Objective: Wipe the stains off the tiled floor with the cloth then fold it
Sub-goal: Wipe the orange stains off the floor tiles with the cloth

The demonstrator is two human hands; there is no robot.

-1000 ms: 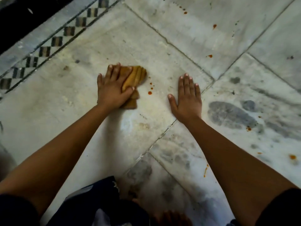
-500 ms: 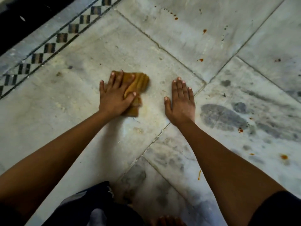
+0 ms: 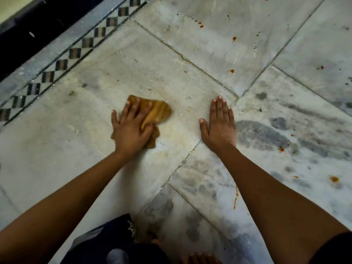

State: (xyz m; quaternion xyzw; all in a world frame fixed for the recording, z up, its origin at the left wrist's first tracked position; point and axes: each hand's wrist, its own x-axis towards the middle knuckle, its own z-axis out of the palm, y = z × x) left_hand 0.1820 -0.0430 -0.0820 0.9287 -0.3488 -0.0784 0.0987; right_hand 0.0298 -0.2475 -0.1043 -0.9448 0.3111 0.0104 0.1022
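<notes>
A crumpled mustard-yellow cloth (image 3: 160, 111) lies on a pale marble floor tile (image 3: 133, 69). My left hand (image 3: 131, 130) presses flat on the cloth's left half, fingers spread and thumb laid across its near edge. About a hand's width to the right, my right hand (image 3: 219, 124) rests flat on the bare tile, fingers straight and together. Orange stain drops remain farther off: one beyond my right hand (image 3: 231, 71), a streak beside my right forearm (image 3: 236, 199) and a blot at the far right (image 3: 334, 179).
A checkered border strip (image 3: 62, 63) and a dark threshold (image 3: 28, 35) run along the upper left. Grey smudges (image 3: 261, 134) mark the tile right of my right hand. My dark clothing (image 3: 106, 242) and a foot fill the bottom edge.
My left hand slid the cloth right over the small orange drops beside it, then back; those drops no longer show. My right hand stayed flat on the tile.
</notes>
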